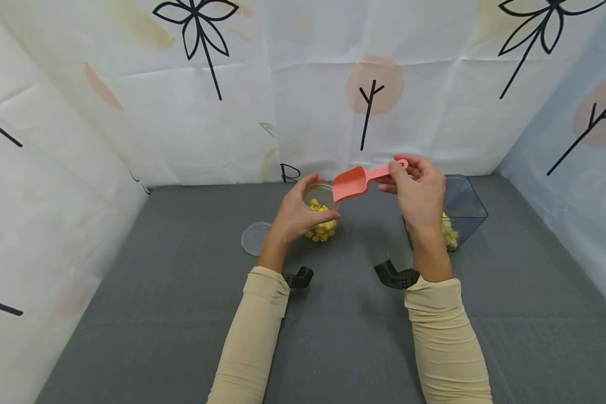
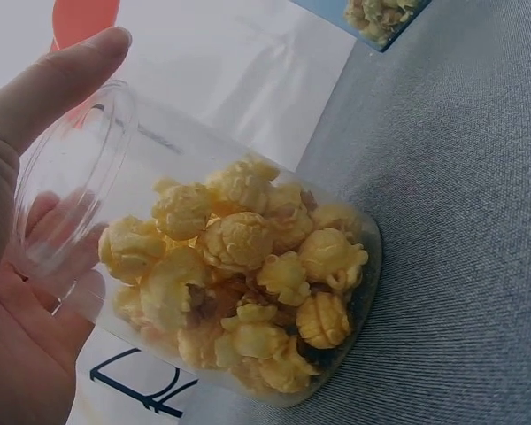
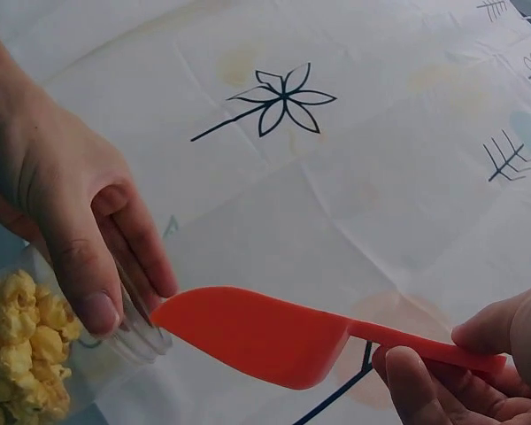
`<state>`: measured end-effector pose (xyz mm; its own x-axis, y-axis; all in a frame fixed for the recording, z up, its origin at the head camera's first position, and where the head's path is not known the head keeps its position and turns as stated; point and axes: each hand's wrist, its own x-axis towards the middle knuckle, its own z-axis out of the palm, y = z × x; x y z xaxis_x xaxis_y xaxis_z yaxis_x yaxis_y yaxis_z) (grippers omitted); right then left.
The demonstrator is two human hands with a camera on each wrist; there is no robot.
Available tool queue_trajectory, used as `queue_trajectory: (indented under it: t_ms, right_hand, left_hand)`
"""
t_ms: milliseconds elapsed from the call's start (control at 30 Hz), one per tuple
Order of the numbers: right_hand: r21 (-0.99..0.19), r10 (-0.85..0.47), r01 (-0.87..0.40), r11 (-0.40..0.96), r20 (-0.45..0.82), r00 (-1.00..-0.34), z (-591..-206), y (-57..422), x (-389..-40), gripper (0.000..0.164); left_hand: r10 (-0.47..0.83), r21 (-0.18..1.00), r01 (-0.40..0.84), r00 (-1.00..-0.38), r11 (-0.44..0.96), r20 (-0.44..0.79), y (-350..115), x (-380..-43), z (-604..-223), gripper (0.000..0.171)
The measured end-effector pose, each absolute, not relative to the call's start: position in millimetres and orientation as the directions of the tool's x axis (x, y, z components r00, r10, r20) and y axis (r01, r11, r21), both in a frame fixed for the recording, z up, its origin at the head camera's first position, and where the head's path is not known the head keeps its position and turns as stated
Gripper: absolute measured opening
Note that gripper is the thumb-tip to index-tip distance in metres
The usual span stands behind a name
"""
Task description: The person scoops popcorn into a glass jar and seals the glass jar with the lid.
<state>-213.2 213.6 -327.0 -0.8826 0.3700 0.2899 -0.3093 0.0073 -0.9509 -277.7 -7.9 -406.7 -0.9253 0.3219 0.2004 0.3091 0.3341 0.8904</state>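
We see a smooth coral scoop (image 1: pixel 350 183), far centre, handle pinched by the right hand (image 1: pixel 419 191), tip at the mouth of a clear round jar (image 1: pixel 315 192) (knobbly yellow popcorn (image 2: pixel 248 274) inside), left hand (image 1: pixel 299 210) gripping its rim, translucent disc (image 1: pixel 255 240) left, clear boxy bin (image 1: pixel 463 197) right, grey cloth (image 1: pixel 333 336) below.

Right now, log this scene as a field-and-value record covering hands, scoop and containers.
Left hand: holds the jar near its rim
Right hand: pinches the scoop's handle
Scoop: pinkish red, tip at the jar's mouth, no popcorn visible in it
Jar: clear, uncovered, standing on the table, partly filled with yellow popcorn
Box: clear, at right, popcorn inside, partly hidden
Round clear disc: left of jar, probably a lid
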Motion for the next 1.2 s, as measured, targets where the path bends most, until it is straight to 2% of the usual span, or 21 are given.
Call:
queue_trajectory:
  t_ms: [333, 533, 700, 933, 1067, 1200]
  right_hand:
    - [-0.914, 0.461, -0.367, -0.174, 0.254, -0.850, -319.9, 233.1, -208.4, 0.023]
    - [-0.886, 0.533, -0.427, -0.181, 0.276, -0.800, -317.2, 244.4, -204.9, 0.021]
    - [-0.862, 0.592, -0.479, -0.165, 0.302, -0.747, -315.3, 250.8, -202.6, 0.017]
    - [-0.803, 0.662, -0.552, -0.224, 0.290, -0.691, -311.1, 267.9, -200.5, 0.015]
    - [-0.795, 0.691, -0.565, -0.221, 0.281, -0.666, -307.9, 278.5, -199.6, 0.016]
    - [-0.794, 0.714, -0.576, -0.194, 0.288, -0.638, -302.5, 290.7, -198.3, 0.018]
  left_hand:
    - [0.315, 0.849, 0.335, -0.925, 0.409, 0.213, -9.3, -275.9, -401.7, 0.103]
    - [0.285, 0.814, 0.380, -0.918, 0.439, 0.275, -7.1, -274.2, -398.8, 0.094]
    - [0.274, 0.777, 0.456, -0.888, 0.434, 0.368, -3.3, -267.1, -387.5, 0.089]
    - [0.325, 0.715, 0.602, -0.797, 0.355, 0.510, 19.6, -248.6, -366.1, 0.087]
    - [0.383, 0.714, 0.632, -0.766, 0.302, 0.516, 37.3, -243.1, -358.5, 0.086]
    - [0.411, 0.740, 0.608, -0.776, 0.288, 0.478, 51.9, -241.3, -352.5, 0.085]
